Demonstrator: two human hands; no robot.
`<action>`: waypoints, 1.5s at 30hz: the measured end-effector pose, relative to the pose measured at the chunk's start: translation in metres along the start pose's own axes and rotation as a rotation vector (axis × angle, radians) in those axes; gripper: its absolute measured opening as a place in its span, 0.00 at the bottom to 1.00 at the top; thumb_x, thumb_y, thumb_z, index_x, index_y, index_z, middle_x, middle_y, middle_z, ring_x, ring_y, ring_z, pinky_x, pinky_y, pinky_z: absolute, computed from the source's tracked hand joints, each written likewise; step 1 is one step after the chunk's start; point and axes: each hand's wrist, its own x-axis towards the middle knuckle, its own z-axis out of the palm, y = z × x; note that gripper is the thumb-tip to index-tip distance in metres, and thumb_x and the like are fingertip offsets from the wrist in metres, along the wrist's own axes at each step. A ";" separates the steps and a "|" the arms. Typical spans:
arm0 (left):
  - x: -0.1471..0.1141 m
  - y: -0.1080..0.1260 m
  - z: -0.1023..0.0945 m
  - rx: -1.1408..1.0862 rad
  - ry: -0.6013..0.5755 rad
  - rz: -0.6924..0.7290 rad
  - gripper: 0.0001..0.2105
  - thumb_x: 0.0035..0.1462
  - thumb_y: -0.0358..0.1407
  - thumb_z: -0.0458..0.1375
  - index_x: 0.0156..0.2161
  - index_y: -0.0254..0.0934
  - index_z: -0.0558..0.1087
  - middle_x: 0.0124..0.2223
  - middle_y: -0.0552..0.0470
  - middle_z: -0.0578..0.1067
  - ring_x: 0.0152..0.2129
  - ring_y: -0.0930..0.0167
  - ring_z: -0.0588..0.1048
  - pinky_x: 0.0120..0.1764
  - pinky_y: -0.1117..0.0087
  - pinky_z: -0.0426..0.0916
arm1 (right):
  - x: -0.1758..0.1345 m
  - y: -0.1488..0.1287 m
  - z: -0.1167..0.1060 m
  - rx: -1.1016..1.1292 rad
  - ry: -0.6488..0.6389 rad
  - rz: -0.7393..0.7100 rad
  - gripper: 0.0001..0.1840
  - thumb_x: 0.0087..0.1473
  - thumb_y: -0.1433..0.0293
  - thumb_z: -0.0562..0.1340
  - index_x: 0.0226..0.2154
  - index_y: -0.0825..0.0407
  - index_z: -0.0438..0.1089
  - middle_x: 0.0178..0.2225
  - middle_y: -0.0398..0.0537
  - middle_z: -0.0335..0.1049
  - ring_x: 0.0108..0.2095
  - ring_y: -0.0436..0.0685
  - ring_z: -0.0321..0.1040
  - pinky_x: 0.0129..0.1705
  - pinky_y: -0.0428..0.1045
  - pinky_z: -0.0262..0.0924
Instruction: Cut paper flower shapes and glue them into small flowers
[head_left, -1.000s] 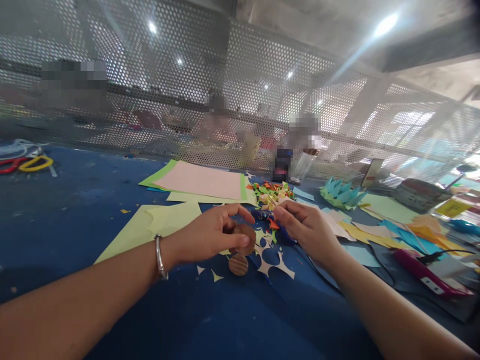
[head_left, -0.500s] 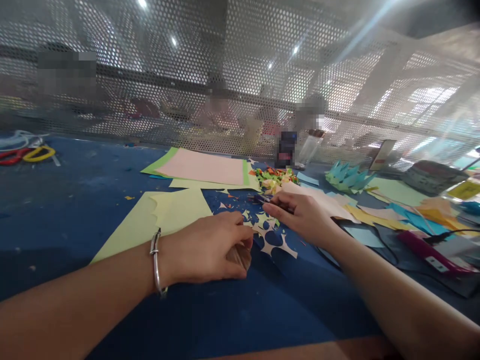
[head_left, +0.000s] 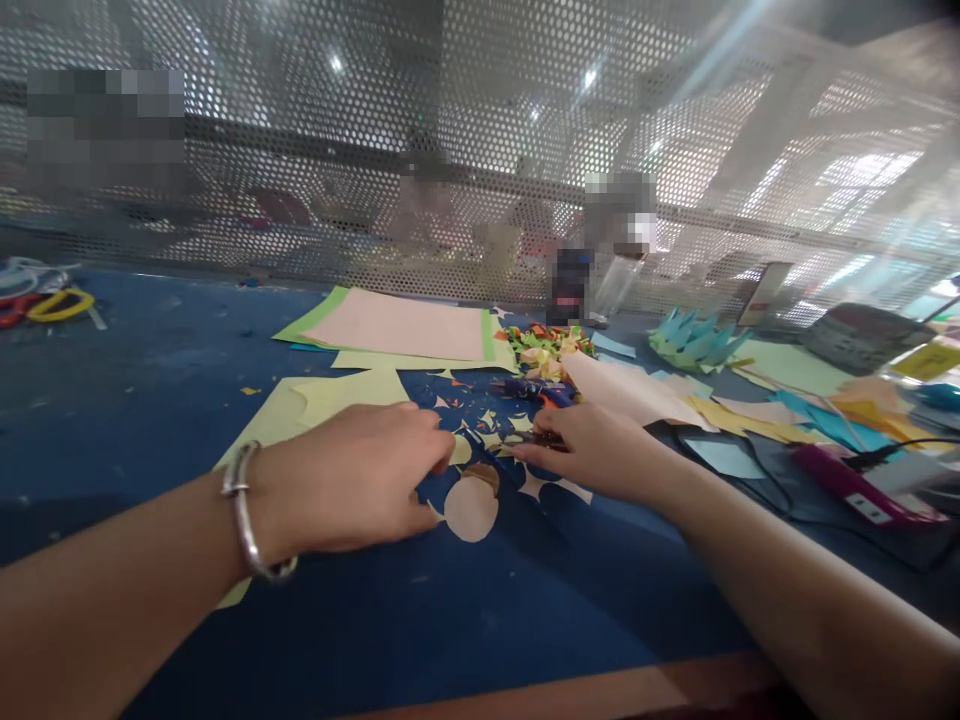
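My left hand (head_left: 356, 480), with a silver bangle at the wrist, has its thumb and fingers apart on the left. Right beside its fingertips, a pale pink paper circle (head_left: 471, 508) lies on the blue table, partly over a brownish circle (head_left: 482, 475). A pale yellow round piece (head_left: 461, 450) is close to the index finger. In my right hand (head_left: 589, 445) is a pair of scissors (head_left: 529, 438), its blades toward the left over paper scraps. Pink offcuts with round cutouts (head_left: 531, 485) lie below that hand. Behind it rests a dark blue tool with some orange (head_left: 536, 390).
Pink and green sheets (head_left: 405, 325) lie at the back, yellow paper (head_left: 277, 410) at left. Colourful scraps (head_left: 544, 350) are heaped near the perforated metal screen (head_left: 487, 120). A blue paper crown (head_left: 690, 340), power strip (head_left: 862, 490) and cables are at right; red and yellow scissors (head_left: 60, 305) far left.
My left hand has let go of the paper circles and drawn back left, leaving them on the table. My right hand has come nearer to me, with scissors now visible in it.
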 end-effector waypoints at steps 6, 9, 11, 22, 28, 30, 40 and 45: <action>0.012 0.008 0.023 -0.078 0.033 0.016 0.09 0.56 0.41 0.59 0.38 0.37 0.73 0.41 0.45 0.74 0.36 0.61 0.72 0.33 0.65 0.58 | -0.002 -0.003 0.002 -0.063 0.018 -0.010 0.24 0.62 0.49 0.56 0.28 0.49 0.69 0.26 0.46 0.73 0.27 0.55 0.67 0.25 0.49 0.40; 0.014 0.008 0.024 -0.152 0.039 0.003 0.05 0.54 0.37 0.58 0.34 0.38 0.72 0.36 0.48 0.75 0.32 0.64 0.71 0.31 0.66 0.57 | -0.002 -0.003 0.003 -0.085 0.029 -0.011 0.24 0.63 0.48 0.55 0.28 0.49 0.69 0.26 0.46 0.73 0.27 0.54 0.67 0.26 0.49 0.39; 0.017 0.004 0.023 -0.245 0.032 -0.018 0.04 0.55 0.36 0.57 0.32 0.39 0.71 0.31 0.51 0.74 0.27 0.66 0.70 0.29 0.67 0.56 | -0.002 -0.004 0.003 -0.099 0.034 -0.008 0.24 0.63 0.48 0.56 0.29 0.49 0.69 0.26 0.46 0.73 0.27 0.55 0.68 0.26 0.49 0.39; 0.045 -0.022 0.029 -1.300 0.345 -0.144 0.05 0.53 0.33 0.64 0.35 0.35 0.74 0.32 0.52 0.76 0.30 0.73 0.73 0.34 0.71 0.66 | -0.011 -0.018 0.002 -0.181 0.051 0.036 0.19 0.63 0.53 0.58 0.34 0.51 0.72 0.32 0.52 0.79 0.34 0.64 0.76 0.28 0.51 0.47; 0.046 -0.014 0.031 -1.487 0.316 -0.215 0.06 0.48 0.32 0.67 0.33 0.33 0.79 0.33 0.50 0.78 0.31 0.73 0.74 0.36 0.72 0.67 | -0.016 -0.025 -0.004 -0.285 0.117 0.007 0.19 0.64 0.54 0.59 0.35 0.51 0.73 0.33 0.50 0.79 0.35 0.65 0.76 0.29 0.51 0.52; 0.047 -0.012 0.030 -1.505 0.306 -0.229 0.07 0.47 0.32 0.68 0.33 0.33 0.79 0.33 0.50 0.78 0.31 0.73 0.74 0.36 0.72 0.67 | -0.017 -0.024 -0.005 -0.254 0.242 -0.042 0.17 0.65 0.55 0.59 0.37 0.51 0.73 0.33 0.48 0.78 0.34 0.63 0.76 0.29 0.51 0.53; 0.041 -0.005 0.031 -1.512 0.099 -0.134 0.10 0.53 0.36 0.68 0.39 0.34 0.77 0.35 0.52 0.78 0.31 0.73 0.76 0.38 0.71 0.67 | -0.017 -0.021 0.002 0.043 0.481 -0.473 0.15 0.70 0.67 0.53 0.41 0.51 0.75 0.38 0.50 0.76 0.36 0.54 0.73 0.36 0.48 0.61; 0.040 -0.004 0.034 -1.418 0.100 -0.099 0.11 0.61 0.42 0.61 0.41 0.36 0.79 0.38 0.49 0.81 0.35 0.70 0.80 0.40 0.69 0.71 | -0.015 -0.019 -0.001 0.301 0.442 -0.402 0.13 0.67 0.66 0.57 0.37 0.53 0.75 0.33 0.48 0.73 0.32 0.52 0.69 0.34 0.47 0.60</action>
